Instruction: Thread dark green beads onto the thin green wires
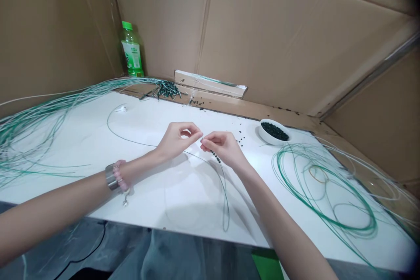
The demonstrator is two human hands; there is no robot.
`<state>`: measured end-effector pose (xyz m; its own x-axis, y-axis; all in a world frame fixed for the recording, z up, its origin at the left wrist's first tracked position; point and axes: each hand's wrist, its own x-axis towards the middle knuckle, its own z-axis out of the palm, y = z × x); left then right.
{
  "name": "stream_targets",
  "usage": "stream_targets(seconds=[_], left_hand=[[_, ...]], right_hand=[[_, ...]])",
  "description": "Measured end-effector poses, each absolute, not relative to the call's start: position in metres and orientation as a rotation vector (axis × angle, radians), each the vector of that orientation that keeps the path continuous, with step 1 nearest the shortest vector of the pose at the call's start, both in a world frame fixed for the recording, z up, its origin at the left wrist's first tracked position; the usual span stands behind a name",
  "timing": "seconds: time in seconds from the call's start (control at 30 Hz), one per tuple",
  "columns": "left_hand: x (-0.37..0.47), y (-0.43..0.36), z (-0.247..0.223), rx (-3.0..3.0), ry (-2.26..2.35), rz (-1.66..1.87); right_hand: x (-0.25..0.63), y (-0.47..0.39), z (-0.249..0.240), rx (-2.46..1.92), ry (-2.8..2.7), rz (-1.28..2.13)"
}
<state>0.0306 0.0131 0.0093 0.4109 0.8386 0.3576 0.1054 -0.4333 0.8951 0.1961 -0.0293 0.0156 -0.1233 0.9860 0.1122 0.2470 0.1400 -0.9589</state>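
Over the middle of the white table, my left hand [180,138] pinches a thin green wire [224,179] between thumb and forefinger. Close beside it on the right, my right hand [225,146] is closed on the same wire. A short row of dark beads [215,155] on the wire hangs just below my right fingers. The wire loops down toward the table's front edge, and another length curves left behind my left hand. A white bowl [264,136] of dark beads stands to the right, beyond my right hand.
A coil of green wire [328,218] lies at the right. Long wires [65,100] with dark beaded ends stretch across the left and back. A green bottle [132,54] stands in the back left corner, an earbud [122,108] nearer. Loose beads dot the table [141,201]; cardboard walls surround it.
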Motion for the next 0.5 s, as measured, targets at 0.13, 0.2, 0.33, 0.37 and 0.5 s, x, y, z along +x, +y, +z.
stream_targets(seconds=[0.13, 0.2, 0.33, 0.37, 0.5], left_hand=[[0.036, 0.024, 0.010, 1.737, 0.771, 1.070], [0.040, 0.029, 0.011, 1.708, 0.748, 1.074], [0.047, 0.036, 0.012, 1.642, 0.690, 1.061], [0.048, 0.038, 0.012, 1.605, 0.680, 1.044], [0.050, 0.054, 0.015, 1.438, 0.643, 0.875]], right_hand=[[0.197, -0.027, 0.012, -1.187, -1.448, 1.021], [0.198, -0.026, 0.012, -1.171, -1.406, 1.011], [0.199, -0.022, 0.011, -1.101, -1.355, 1.000], [0.200, -0.021, 0.011, -1.072, -1.338, 0.999], [0.200, -0.017, 0.010, -0.982, -1.200, 1.024]])
